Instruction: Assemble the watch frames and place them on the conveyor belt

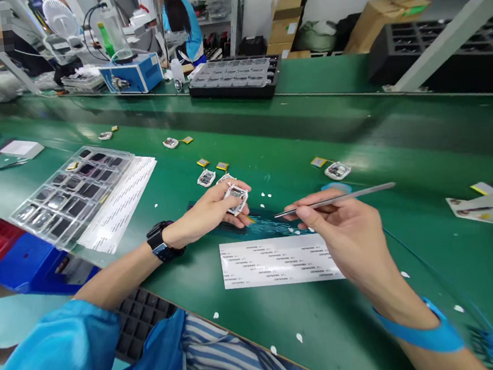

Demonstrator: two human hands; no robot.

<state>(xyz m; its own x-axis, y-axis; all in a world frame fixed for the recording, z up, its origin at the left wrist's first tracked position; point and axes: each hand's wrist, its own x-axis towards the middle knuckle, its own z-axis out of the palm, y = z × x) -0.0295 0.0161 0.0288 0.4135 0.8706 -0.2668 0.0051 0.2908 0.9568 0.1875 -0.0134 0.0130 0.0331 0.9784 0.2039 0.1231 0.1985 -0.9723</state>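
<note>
Left hand point(214, 212): gripping a small square module point(236, 198) by its edges with the fingertips, lifting it just above the bench point(403, 149); a dark watch point(160, 242) is sitting on the wrist.
Right hand point(344, 227): pinching thin metal tweezers point(335, 199), with the tip pointing left toward the module and stopping just short of it.
Label sheet point(277, 261): lying flat near both hands, its far edge sitting just under the tweezers.
Loose modules: two point(206, 178) are lying just beyond the left hand, another point(337, 170) is lying far right of the tweezers, each beside a small yellow tab point(222, 166).
Clear tray point(73, 193): resting on a printed sheet to the left, well apart from the hands.
Open room: bare green bench is stretching right and far of the hands; small white scraps are dotting it.
Near edge: the bench edge is running diagonally just behind the forearms.
Far side: a black tray point(234, 79) is sitting across the belt.
</note>
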